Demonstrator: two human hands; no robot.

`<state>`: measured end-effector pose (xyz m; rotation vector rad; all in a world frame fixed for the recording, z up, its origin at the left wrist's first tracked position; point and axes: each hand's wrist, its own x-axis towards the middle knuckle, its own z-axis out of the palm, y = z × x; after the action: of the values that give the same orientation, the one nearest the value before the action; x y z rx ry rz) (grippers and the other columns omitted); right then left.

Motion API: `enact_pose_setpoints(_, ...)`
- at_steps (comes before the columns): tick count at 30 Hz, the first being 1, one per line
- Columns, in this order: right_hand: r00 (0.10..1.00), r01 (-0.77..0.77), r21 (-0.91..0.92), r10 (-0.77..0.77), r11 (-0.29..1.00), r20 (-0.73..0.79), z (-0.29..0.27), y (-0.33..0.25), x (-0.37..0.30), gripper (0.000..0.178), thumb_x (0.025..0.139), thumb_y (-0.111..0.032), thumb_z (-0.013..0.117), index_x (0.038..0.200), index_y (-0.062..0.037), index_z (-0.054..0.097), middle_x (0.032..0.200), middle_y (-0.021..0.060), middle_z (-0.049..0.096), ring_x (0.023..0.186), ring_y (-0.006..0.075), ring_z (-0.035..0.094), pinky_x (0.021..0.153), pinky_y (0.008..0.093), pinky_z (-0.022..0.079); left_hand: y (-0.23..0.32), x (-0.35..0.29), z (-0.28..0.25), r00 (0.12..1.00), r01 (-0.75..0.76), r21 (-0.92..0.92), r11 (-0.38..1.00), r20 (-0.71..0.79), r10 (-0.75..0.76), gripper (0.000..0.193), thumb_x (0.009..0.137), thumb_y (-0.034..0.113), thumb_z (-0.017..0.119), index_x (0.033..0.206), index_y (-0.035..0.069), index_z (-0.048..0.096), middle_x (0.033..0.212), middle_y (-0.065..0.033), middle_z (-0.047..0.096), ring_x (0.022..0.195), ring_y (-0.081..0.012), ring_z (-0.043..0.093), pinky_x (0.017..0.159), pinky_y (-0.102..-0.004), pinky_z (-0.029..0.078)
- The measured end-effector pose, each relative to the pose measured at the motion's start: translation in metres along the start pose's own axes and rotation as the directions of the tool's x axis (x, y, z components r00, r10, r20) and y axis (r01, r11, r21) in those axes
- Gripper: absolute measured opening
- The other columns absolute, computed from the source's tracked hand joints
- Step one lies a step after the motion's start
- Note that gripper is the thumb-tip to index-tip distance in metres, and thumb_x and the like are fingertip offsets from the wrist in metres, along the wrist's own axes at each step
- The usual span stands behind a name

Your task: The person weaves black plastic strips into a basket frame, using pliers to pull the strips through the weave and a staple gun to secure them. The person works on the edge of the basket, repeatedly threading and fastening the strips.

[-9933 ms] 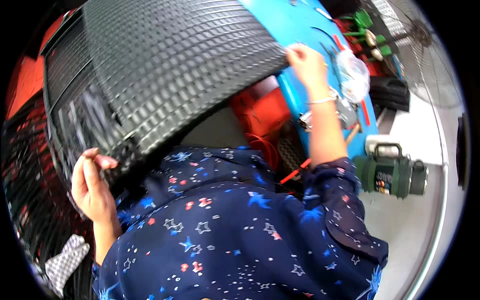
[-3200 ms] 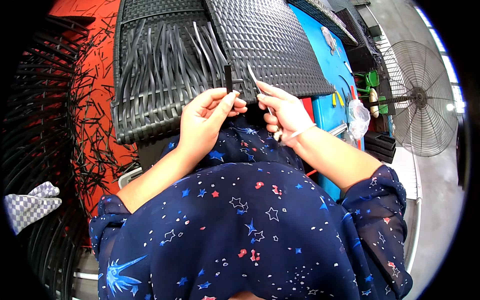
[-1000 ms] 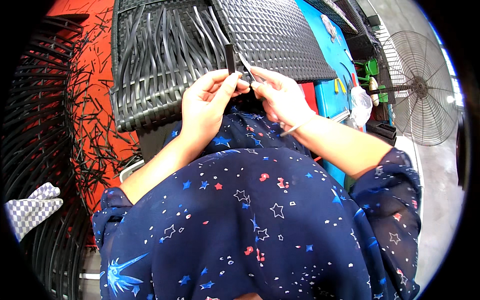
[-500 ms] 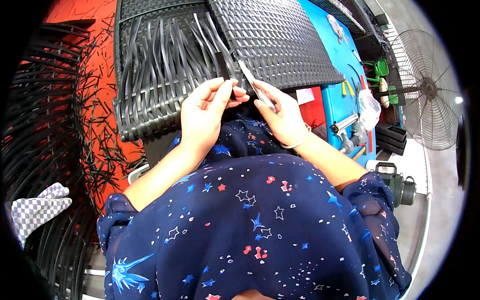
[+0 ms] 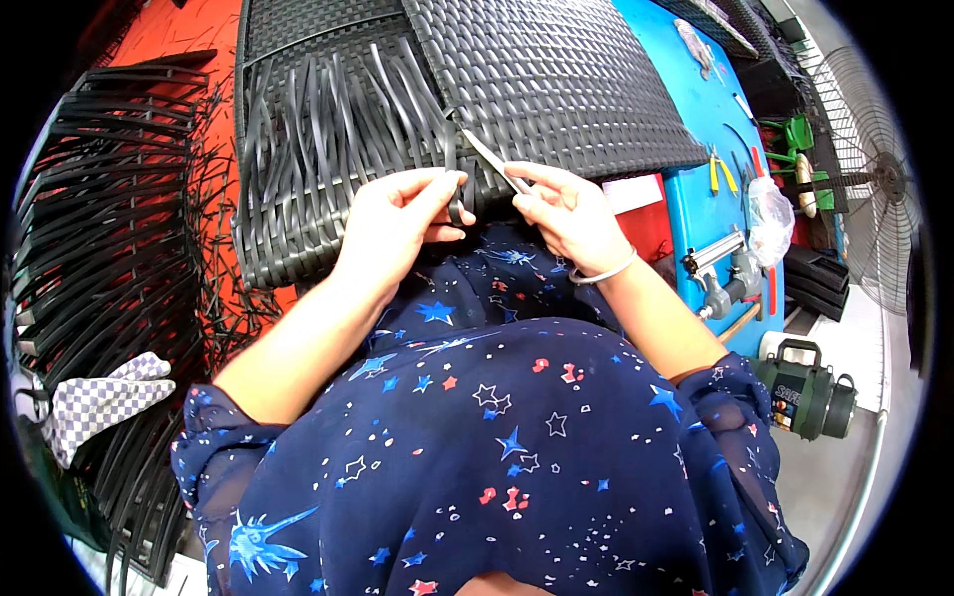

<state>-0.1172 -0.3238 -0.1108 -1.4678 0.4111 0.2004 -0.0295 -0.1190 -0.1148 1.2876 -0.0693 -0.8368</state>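
Observation:
A black woven wicker furniture piece [image 5: 556, 84] lies across my lap, with a fringe of loose flat strips [image 5: 333, 124] on its left part. My left hand [image 5: 393, 223] pinches one black flat strip [image 5: 450, 149] near the woven edge, its end curling below my fingers. In my right hand [image 5: 586, 228] is a slim silver pointed metal tool [image 5: 489, 159]. Its tip reaches the weave beside the pinched strip; my fingers hide its rear end.
On the left, strip offcuts litter a red surface [image 5: 221, 60] next to a slatted black frame [image 5: 109, 199] with a checkered glove [image 5: 104, 407]. A blue table [image 5: 696, 214] at right bears yellow-handled pliers [image 5: 722, 174] and a plastic bag [image 5: 770, 221]. Farther right are a dark green flask [image 5: 807, 392] and a fan [image 5: 874, 169].
My left hand has moved slightly down and pulls the strip lower, so its end no longer stands up above my fingers. The tool's tip has shifted down and left toward the strip.

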Motion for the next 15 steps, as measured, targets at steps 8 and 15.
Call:
enact_pose_setpoints(8, 1.000, -0.014, 0.206, 0.009, 0.978, 0.026, 0.018, 0.015, 0.007, 0.038, 0.090, -0.007, 0.064, 0.126, -0.0017, 0.057, 0.072, -0.0014, 0.056, 0.044, 0.0007, 0.038, 0.039, 0.0171, 0.027, 0.009, 0.014, -0.019, 1.000, 0.003, 0.148, 0.989, -0.008, -0.002, 0.025, 0.093, 0.021, 0.064, 0.110, 0.002, 0.063, 0.082, -0.0031, 0.066, 0.069, -0.0117, 0.065, 0.062, -0.0243, 0.054)
enact_pose_setpoints(15, 0.998, 0.002, 0.197, -0.014, 0.980, 0.059, 0.002, 0.005, 0.006, 0.037, 0.089, -0.007, 0.064, 0.125, 0.0003, 0.058, 0.070, 0.0004, 0.057, 0.045, 0.0019, 0.040, 0.040, 0.0188, 0.030, 0.022, 0.024, -0.003, 0.999, 0.041, 0.300, 0.953, -0.022, -0.036, 0.028, 0.094, 0.020, 0.063, 0.115, 0.003, 0.066, 0.097, -0.0049, 0.069, 0.083, -0.0121, 0.067, 0.071, -0.0241, 0.054)
